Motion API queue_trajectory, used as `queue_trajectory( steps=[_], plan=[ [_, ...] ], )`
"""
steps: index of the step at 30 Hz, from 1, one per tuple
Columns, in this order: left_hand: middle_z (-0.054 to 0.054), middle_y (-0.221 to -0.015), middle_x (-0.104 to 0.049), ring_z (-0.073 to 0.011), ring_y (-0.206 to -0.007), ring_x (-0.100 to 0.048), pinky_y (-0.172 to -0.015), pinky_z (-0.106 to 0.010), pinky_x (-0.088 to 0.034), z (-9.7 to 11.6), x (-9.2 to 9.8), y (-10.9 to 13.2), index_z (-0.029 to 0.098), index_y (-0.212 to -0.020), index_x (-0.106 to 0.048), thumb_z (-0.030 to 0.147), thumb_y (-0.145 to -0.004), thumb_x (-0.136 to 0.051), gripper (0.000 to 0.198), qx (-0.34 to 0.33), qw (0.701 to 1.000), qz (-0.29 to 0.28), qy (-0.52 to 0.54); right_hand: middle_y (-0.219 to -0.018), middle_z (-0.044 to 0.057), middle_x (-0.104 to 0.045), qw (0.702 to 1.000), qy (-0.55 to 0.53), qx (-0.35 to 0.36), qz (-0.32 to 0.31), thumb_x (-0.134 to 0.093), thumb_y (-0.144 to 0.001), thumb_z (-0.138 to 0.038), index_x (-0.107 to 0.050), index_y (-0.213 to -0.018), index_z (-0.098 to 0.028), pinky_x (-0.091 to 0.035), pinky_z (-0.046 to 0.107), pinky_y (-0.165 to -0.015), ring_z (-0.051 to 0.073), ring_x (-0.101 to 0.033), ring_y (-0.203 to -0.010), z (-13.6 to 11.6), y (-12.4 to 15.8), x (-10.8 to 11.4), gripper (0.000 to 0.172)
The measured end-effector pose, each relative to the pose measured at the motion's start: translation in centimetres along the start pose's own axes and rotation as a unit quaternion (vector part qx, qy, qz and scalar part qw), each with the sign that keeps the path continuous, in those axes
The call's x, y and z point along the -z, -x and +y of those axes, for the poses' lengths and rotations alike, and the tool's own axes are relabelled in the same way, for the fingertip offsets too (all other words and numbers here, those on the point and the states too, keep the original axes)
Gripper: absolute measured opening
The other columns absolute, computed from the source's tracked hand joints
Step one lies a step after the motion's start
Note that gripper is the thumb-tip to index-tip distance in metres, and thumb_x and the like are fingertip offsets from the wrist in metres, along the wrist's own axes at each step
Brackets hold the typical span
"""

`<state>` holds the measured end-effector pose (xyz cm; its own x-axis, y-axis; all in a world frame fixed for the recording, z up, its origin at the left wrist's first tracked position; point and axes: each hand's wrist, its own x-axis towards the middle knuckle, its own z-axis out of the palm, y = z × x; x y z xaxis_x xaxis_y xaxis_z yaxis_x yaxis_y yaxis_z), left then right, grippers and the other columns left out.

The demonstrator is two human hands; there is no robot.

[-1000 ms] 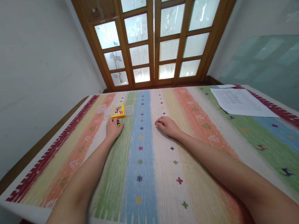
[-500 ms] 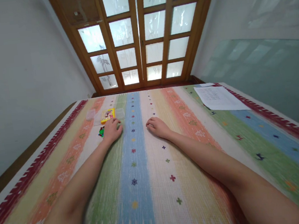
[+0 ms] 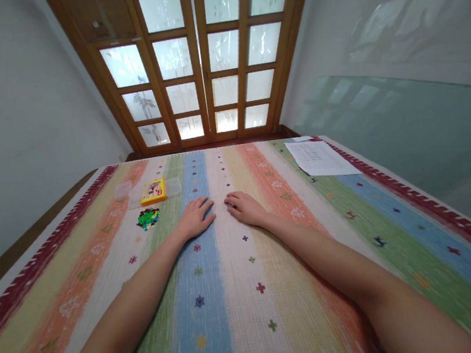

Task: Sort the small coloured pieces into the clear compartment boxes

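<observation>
My left hand (image 3: 196,216) lies flat on the striped tablecloth (image 3: 237,267), fingers stretched out and holding nothing. A hand's width to its left sits a small heap of tiny green and multicoloured pieces (image 3: 148,218). Beyond that heap are a yellow box (image 3: 153,191) and clear plastic containers (image 3: 172,187) beside it. My right hand (image 3: 241,207) rests on the cloth just right of the left hand, its fingers curled loosely with nothing visible in them.
A printed white sheet of paper (image 3: 317,157) lies at the far right of the table. A glass panel (image 3: 404,129) stands along the right side. Wooden doors with frosted panes (image 3: 201,67) close off the far end, and a white wall runs along the left.
My left hand has left the spot by the yellow box and slid right toward the right hand, uncovering the small heap of pieces. The camera view has shifted to the right.
</observation>
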<state>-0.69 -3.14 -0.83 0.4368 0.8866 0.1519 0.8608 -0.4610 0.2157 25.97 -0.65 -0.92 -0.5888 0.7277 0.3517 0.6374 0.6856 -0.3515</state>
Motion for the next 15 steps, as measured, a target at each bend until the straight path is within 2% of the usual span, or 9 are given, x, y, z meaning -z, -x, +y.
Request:
queue_trajectory(
  steps=[3,5,11,15],
  plan=[
    [-0.010,-0.170,-0.038,-0.0376,-0.157,-0.030,-0.128,-0.063,-0.021,0.2,0.1,0.2,0.028,-0.157,-0.049,0.062,-0.101,-0.047,0.065,0.052,0.998,-0.013,-0.024,-0.139,0.014,-0.065,1.000,0.003,-0.001,-0.003,-0.057,-0.101,-0.029,-0.070,-0.129,-0.020,-0.045,0.045,-0.113,0.027,-0.058,-0.130,-0.2,0.0,-0.1,0.033],
    [-0.009,-0.172,-0.034,-0.0383,-0.159,-0.027,-0.128,-0.065,-0.020,0.3,0.1,0.2,0.029,-0.159,-0.046,0.064,-0.101,-0.045,0.068,0.062,0.997,-0.022,-0.031,-0.141,0.014,-0.063,1.000,0.009,-0.001,-0.007,-0.056,-0.102,-0.032,-0.069,-0.132,-0.019,-0.044,0.046,-0.114,0.028,-0.058,-0.131,-0.3,0.1,-0.2,0.034],
    [-0.008,-0.175,-0.028,-0.0373,-0.161,-0.022,-0.129,-0.064,-0.015,0.1,0.0,0.3,0.029,-0.163,-0.041,0.071,-0.099,-0.043,0.076,0.051,0.997,-0.038,-0.035,-0.147,0.016,-0.059,0.999,0.034,-0.004,-0.024,-0.054,-0.105,-0.039,-0.066,-0.138,-0.018,-0.041,0.044,-0.118,0.028,-0.055,-0.137,-0.7,0.4,-0.1,0.041],
    [-0.009,-0.176,-0.022,-0.0367,-0.163,-0.017,-0.130,-0.062,-0.012,-0.1,-0.3,0.5,0.029,-0.166,-0.036,0.077,-0.098,-0.039,0.084,0.034,0.998,-0.051,-0.034,-0.160,0.015,-0.048,0.996,0.070,-0.019,-0.056,-0.049,-0.106,-0.053,-0.058,-0.150,-0.022,-0.032,0.050,-0.125,0.030,-0.043,-0.150,-1.3,0.6,-0.2,0.054]
  ],
)
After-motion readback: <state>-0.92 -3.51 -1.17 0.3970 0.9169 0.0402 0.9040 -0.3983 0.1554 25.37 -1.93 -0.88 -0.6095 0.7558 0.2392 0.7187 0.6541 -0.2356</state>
